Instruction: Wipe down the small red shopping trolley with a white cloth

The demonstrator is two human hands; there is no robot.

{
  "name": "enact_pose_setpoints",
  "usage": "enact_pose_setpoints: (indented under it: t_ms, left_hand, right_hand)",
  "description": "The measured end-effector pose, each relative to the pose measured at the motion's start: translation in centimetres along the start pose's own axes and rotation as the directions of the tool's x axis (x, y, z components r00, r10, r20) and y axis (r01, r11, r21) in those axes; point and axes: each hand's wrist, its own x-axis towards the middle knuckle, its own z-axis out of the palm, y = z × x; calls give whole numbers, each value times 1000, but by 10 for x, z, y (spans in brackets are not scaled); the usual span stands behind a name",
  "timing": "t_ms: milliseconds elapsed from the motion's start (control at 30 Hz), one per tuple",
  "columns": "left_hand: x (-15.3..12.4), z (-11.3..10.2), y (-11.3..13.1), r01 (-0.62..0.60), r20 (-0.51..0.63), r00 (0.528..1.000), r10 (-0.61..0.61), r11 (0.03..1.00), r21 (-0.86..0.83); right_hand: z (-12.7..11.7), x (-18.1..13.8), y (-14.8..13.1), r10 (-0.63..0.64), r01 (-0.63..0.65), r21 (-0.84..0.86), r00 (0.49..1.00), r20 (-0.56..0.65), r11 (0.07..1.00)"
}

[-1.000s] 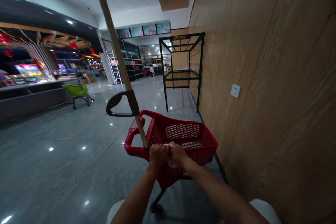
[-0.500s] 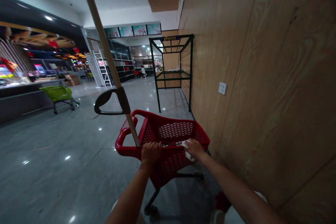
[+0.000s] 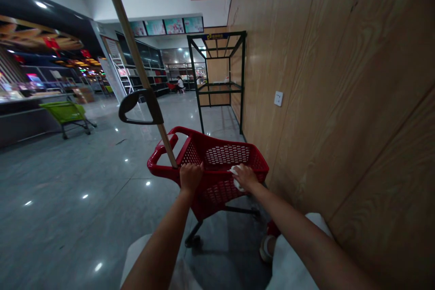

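Note:
A red plastic shopping cart [image 3: 210, 192] with perforated sides stands side-on in front of me. My left hand [image 3: 190, 176] is closed around the cart's near rim, close to the handle end. Farther right on that same rim, my right hand [image 3: 245, 177] is closed on a white cloth [image 3: 237, 176] and presses it against the edge. Part of the cloth hangs down the cart's outer side. A long pole [image 3: 131, 41] with a dark loop-shaped grip [image 3: 142, 108] rises at a slant from the cart's handle end.
Wood-panelled wall [image 3: 306, 99] runs close along the right, with a white socket [image 3: 278, 98]. Behind the cart stands a dark metal rack frame [image 3: 243, 81]. A green cart [image 3: 68, 112] is at the left by a counter. Far back, a person [image 3: 180, 84] crouches near shelves.
The view has tilted down and shifted a little, so the cart and both hands appear higher. My right hand with the cloth stays near the same stretch of rim; my left hand keeps its hold.

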Motion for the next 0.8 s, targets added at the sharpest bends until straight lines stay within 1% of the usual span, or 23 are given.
enact_pose_setpoints:
  t_ms: [33,100,167,233,300,333,367,433,500,600,700,767,800]
  left_hand:
    - [-3,-2,1,7,-4,1000,-7,1000,-1]
    - [-9,-7,3,7,-9,1000,-7,1000,-1]
    - [-16,-12,3,2,-13,1000,-2,1000,8]
    - [-21,-17,0,-15,-11,1000,15,1000,26]
    - [-24,-21,-6,-54,-4,999,54,998,38]
    - [-26,-23,-10,-81,0,997,81,996,38]
    - [-27,-25,-14,-108,1,994,108,994,34]
    - [-30,-27,-21,-137,-7,991,137,990,23]
    - [-33,-29,-26,-132,-26,991,133,991,19]
    - [-36,-28,-26,-99,-67,993,101,995,28]
    - [-38,-24,-22,-70,-106,992,74,997,42]
    - [-37,-22,-17,-41,-122,991,46,998,44]
    - [-36,-22,-15,-21,-127,992,27,999,43]
  right_hand:
    - [-3,-2,-9,-24,24,14,1000,7,1000]
    - [-8,-5,-35,-96,95,66,995,7,993]
    - [-12,-4,-70,-161,163,126,986,-33,979]
    - [-13,-1,-102,-184,196,167,979,-84,966]
    - [-13,0,-123,-196,213,187,975,-106,959]
    - [-13,0,-127,-211,228,193,972,-104,954]
    - [-13,-1,-127,-230,244,197,969,-96,949]
    - [-13,-6,-116,-270,277,189,961,-62,942]
    - [-13,-15,-94,-277,278,157,961,-25,948]
    - [-14,-35,-52,-239,237,101,971,5,966]
    - [-13,-53,-17,-201,202,70,979,-23,977]
    - [-11,-59,-8,-173,177,72,983,-56,982]
    - [-9,-59,-9,-164,169,82,984,-68,982]
